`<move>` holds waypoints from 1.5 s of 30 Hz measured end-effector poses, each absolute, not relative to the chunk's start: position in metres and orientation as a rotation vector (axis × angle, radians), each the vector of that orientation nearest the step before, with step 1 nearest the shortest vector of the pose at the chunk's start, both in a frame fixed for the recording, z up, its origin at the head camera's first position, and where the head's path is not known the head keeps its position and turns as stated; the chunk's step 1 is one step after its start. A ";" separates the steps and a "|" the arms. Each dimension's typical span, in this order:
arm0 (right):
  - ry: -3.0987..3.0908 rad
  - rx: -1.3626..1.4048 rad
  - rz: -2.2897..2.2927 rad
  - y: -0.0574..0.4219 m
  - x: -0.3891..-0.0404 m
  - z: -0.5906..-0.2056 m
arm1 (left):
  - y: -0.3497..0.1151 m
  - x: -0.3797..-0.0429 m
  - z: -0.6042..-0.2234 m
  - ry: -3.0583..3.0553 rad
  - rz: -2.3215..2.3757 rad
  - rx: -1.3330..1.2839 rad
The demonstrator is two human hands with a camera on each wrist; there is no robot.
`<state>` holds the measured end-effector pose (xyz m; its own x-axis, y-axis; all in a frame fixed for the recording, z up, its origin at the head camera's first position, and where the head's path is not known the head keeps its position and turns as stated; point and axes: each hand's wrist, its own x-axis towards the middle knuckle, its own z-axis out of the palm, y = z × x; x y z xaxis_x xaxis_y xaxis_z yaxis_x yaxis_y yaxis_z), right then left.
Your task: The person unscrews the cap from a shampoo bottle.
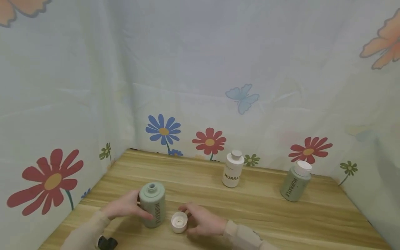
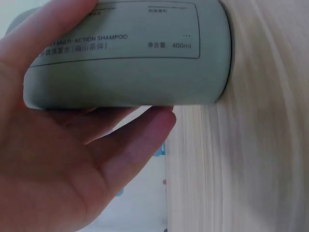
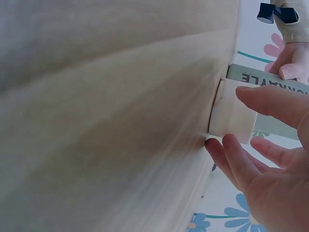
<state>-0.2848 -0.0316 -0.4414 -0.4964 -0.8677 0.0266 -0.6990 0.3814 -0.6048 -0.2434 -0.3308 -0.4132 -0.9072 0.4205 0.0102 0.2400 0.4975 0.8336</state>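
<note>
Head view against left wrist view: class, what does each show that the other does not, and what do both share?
Only the head view shows the loose white cap, the right hand beside it, the white bottle and the other green bottle.

Only the left wrist view shows small print, including "400ml".

Both show the left hand holding the nearer green bottle, and the wooden table.
</note>
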 end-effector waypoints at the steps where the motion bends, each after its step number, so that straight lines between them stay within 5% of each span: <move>1: 2.347 -1.370 -0.814 -0.030 -0.285 -0.441 | -0.331 -0.244 -0.413 2.529 1.375 0.569; 11: 2.383 -1.287 -0.876 0.005 -0.300 -0.413 | -0.339 -0.242 -0.361 2.690 1.398 0.547; 21: 2.859 -1.176 -0.716 0.069 -0.333 -0.382 | -0.239 -0.258 -0.301 2.790 1.393 0.668; 32: 2.999 -0.747 -0.957 0.122 -0.377 -0.363 | -0.138 -0.321 -0.342 2.678 1.508 0.514; 45: 3.063 -0.659 -1.082 0.090 -0.410 -0.357 | -0.085 -0.389 -0.405 2.699 1.614 0.223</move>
